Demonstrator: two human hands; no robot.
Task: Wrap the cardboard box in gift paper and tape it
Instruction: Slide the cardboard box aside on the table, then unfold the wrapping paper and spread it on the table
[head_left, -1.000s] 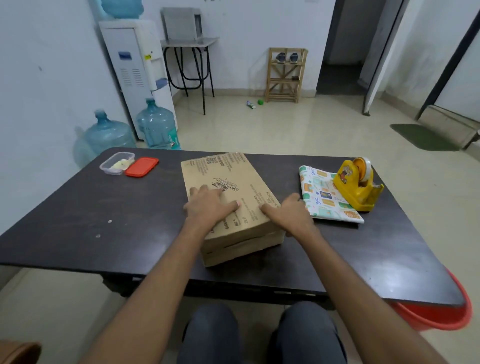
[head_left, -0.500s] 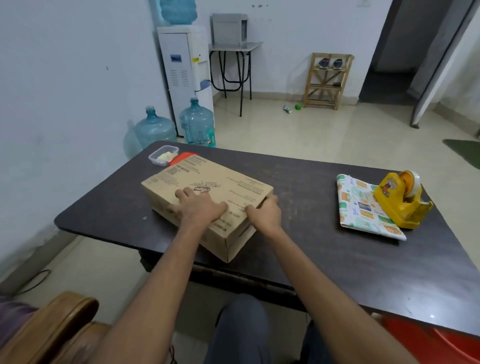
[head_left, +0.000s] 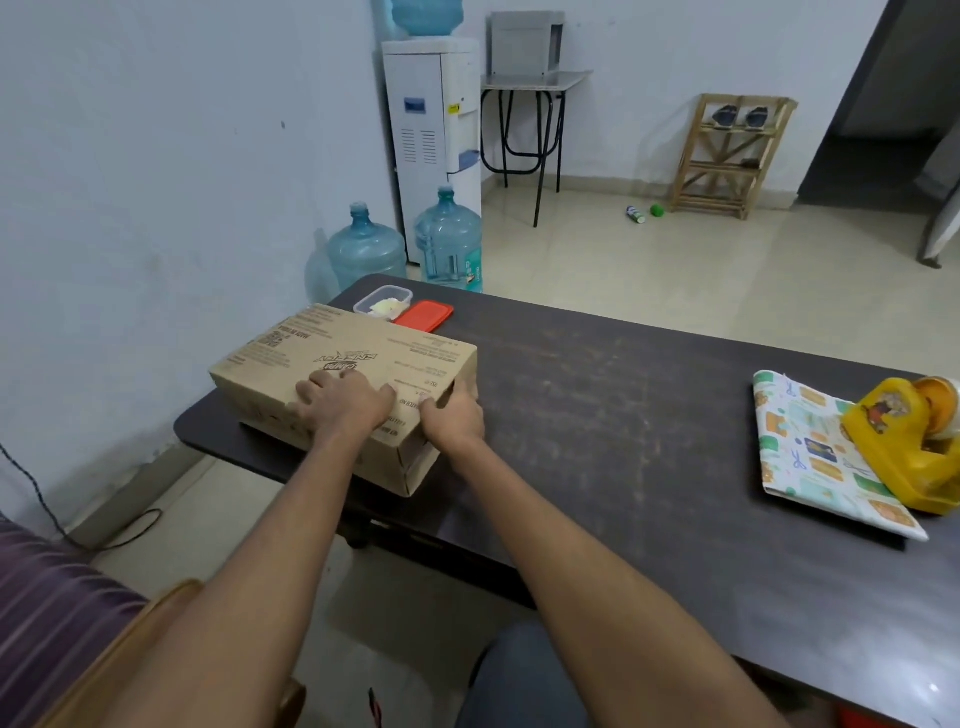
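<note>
A brown printed cardboard box lies flat at the left end of the dark table. My left hand rests flat on the box's top near its front edge, fingers spread. My right hand holds the box's right side, with fingertips hooked over the top edge and the thumb on the side face. Folded gift paper with a colourful print lies at the table's right end. A yellow tape dispenser stands on the paper's right part.
A clear food container and its red lid sit just behind the box. Two water bottles stand on the floor past the table's left end. A wooden chair arm is at lower left.
The box has slid from the middle of the table to its left end and turned, with both hands still on it. The paper and the dispenser stay where they were.
</note>
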